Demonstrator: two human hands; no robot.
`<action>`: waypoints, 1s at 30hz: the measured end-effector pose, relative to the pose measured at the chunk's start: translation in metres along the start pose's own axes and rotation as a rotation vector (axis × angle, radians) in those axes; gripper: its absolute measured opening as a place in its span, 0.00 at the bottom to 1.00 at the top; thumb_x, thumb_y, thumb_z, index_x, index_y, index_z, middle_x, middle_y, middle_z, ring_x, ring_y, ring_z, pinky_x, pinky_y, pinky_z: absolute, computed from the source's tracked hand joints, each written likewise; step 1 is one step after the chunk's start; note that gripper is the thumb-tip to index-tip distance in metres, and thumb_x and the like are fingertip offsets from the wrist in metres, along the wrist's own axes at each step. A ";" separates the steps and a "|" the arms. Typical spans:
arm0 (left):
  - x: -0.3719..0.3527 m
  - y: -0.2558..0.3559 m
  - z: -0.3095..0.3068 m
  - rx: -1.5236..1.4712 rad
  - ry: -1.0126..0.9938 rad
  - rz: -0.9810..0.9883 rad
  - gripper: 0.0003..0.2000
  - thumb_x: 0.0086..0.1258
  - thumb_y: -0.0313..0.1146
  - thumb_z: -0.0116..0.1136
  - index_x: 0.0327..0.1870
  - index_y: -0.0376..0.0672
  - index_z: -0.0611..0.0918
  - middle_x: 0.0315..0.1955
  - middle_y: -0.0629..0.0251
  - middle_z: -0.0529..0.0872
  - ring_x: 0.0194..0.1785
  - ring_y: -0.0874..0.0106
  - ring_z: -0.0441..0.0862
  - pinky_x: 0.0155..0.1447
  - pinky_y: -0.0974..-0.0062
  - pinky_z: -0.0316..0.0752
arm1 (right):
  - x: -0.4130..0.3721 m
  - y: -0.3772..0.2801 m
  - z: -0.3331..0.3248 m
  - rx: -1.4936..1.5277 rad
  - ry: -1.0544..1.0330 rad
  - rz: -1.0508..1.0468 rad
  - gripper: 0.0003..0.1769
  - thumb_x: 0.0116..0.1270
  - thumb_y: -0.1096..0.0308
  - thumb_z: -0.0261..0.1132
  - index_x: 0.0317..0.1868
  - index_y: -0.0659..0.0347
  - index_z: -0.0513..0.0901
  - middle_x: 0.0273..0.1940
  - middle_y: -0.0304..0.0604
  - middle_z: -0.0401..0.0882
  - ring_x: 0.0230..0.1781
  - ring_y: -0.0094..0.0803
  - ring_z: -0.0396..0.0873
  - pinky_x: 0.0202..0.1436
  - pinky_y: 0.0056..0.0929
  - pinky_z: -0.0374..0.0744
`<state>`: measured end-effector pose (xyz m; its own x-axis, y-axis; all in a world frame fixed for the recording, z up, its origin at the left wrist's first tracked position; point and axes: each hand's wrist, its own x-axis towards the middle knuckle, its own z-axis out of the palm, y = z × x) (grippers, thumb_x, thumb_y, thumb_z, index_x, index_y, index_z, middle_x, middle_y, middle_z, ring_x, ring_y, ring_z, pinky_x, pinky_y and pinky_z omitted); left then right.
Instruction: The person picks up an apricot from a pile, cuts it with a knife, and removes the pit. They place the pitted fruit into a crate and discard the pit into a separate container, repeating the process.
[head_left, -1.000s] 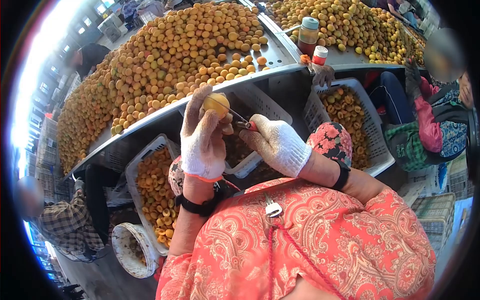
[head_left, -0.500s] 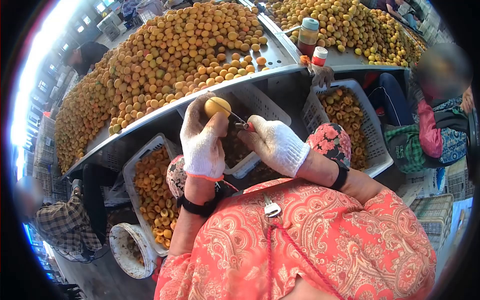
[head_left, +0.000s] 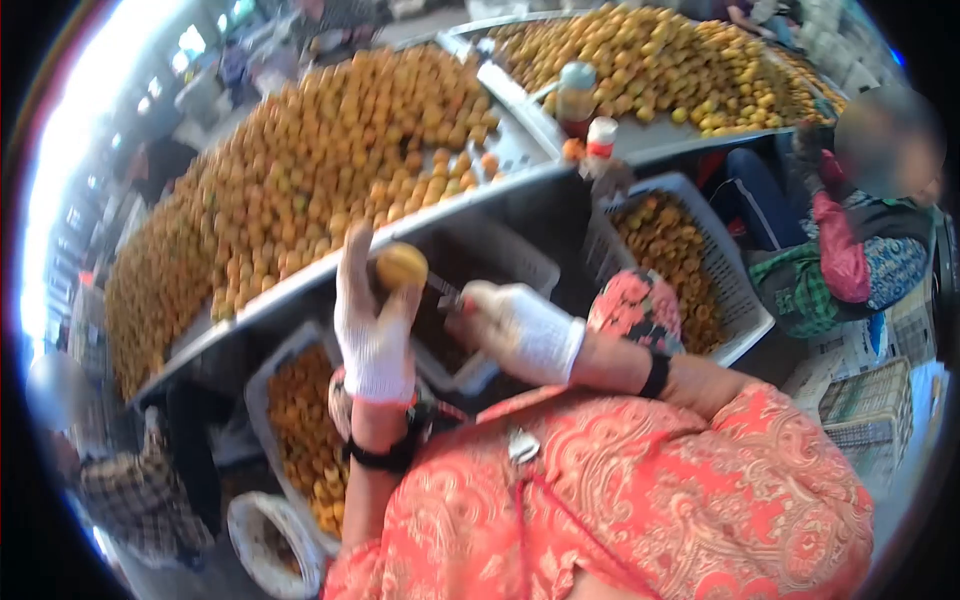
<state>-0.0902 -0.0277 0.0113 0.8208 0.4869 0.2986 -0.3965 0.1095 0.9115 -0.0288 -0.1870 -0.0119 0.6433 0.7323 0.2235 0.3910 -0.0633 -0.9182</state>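
Observation:
My left hand (head_left: 372,340), in a white knit glove, pinches a yellow-orange apricot (head_left: 402,266) between thumb and fingers. In my right hand (head_left: 525,328), also gloved, is a small knife (head_left: 446,291) with a reddish handle. Its thin blade points left at the apricot's right side. Blur hides whether the tip touches the skin or has gone in. Both hands are above my lap, over a pale crate (head_left: 475,375) between my knees, just in front of the metal table's edge.
A metal table (head_left: 530,135) bears big heaps of apricots (head_left: 340,130). A jar (head_left: 576,95) and a red-and-white bottle (head_left: 601,138) stand near its edge. Crates of halved apricots flank me, left (head_left: 262,390) and right (head_left: 750,315). A white bucket (head_left: 240,530) stands lower left. Co-workers sit on both sides.
The view has shifted and blurred, with both hands now lower and further left in it. The apricot and knife remain held. The apricot's face looks turned slightly.

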 end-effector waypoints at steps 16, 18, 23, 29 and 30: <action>-0.001 -0.023 0.017 -0.312 -0.076 -0.194 0.17 0.73 0.37 0.60 0.57 0.39 0.76 0.44 0.64 0.82 0.42 0.75 0.79 0.44 0.80 0.74 | 0.000 -0.016 -0.004 -0.312 0.065 0.160 0.19 0.73 0.57 0.55 0.48 0.67 0.79 0.40 0.61 0.85 0.44 0.58 0.83 0.47 0.46 0.79; 0.000 -0.028 0.016 -0.333 -0.086 -0.262 0.17 0.73 0.40 0.61 0.54 0.39 0.77 0.42 0.64 0.83 0.40 0.75 0.79 0.44 0.79 0.75 | -0.002 -0.021 -0.004 -0.309 0.086 0.159 0.18 0.72 0.58 0.56 0.46 0.66 0.80 0.39 0.61 0.85 0.44 0.58 0.83 0.46 0.46 0.79; 0.001 -0.024 0.012 -0.368 -0.014 -0.361 0.16 0.73 0.45 0.60 0.48 0.40 0.82 0.40 0.63 0.86 0.42 0.69 0.83 0.49 0.68 0.81 | 0.008 -0.017 -0.006 -0.327 0.079 0.083 0.14 0.64 0.61 0.61 0.40 0.66 0.83 0.34 0.59 0.84 0.38 0.55 0.84 0.40 0.46 0.81; 0.000 -0.035 0.008 -0.469 0.208 -0.408 0.11 0.77 0.37 0.53 0.50 0.41 0.78 0.36 0.63 0.82 0.33 0.69 0.80 0.35 0.71 0.78 | -0.003 -0.032 -0.013 0.511 0.089 0.062 0.09 0.74 0.67 0.59 0.41 0.62 0.84 0.31 0.42 0.83 0.32 0.29 0.81 0.36 0.29 0.79; -0.001 -0.038 -0.001 -0.494 0.092 -0.369 0.12 0.76 0.35 0.55 0.53 0.39 0.77 0.35 0.64 0.81 0.29 0.73 0.78 0.32 0.75 0.76 | -0.001 -0.048 -0.022 0.372 0.169 0.208 0.10 0.75 0.66 0.59 0.42 0.64 0.82 0.29 0.34 0.80 0.30 0.18 0.76 0.33 0.21 0.74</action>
<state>-0.0762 -0.0317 -0.0240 0.9100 0.4107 -0.0565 -0.2548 0.6617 0.7052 -0.0337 -0.2001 0.0389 0.7938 0.6066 0.0435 -0.0013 0.0732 -0.9973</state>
